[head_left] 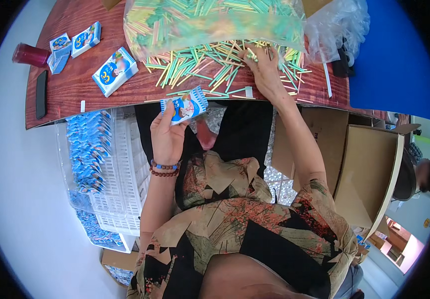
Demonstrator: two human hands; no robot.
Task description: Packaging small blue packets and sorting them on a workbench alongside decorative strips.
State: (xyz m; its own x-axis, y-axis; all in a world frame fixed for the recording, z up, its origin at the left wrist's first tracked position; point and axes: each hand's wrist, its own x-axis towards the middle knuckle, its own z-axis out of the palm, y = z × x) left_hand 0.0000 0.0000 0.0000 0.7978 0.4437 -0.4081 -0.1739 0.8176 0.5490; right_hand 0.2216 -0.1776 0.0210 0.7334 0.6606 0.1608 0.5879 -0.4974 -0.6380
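My left hand (pixel 166 133) holds a small blue and white packet (pixel 185 104) upright just below the edge of the brown wooden table (pixel 75 84). My right hand (pixel 263 67) reaches onto the table and pinches thin sticks from a loose pile of green, yellow and pink sticks (pixel 200 67). Behind the pile lies a big clear plastic bag (pixel 210 20) full of the same coloured sticks. Another blue and white packet (pixel 115 71) lies on the table to the left of the pile.
More small packets (pixel 73 45) and a red cup (pixel 30 55) sit at the table's far left, with a black phone (pixel 41 93) near the edge. A white crate (pixel 120 169) full of blue packets stands under the table on my left. Cardboard boxes (pixel 369 169) stand on my right.
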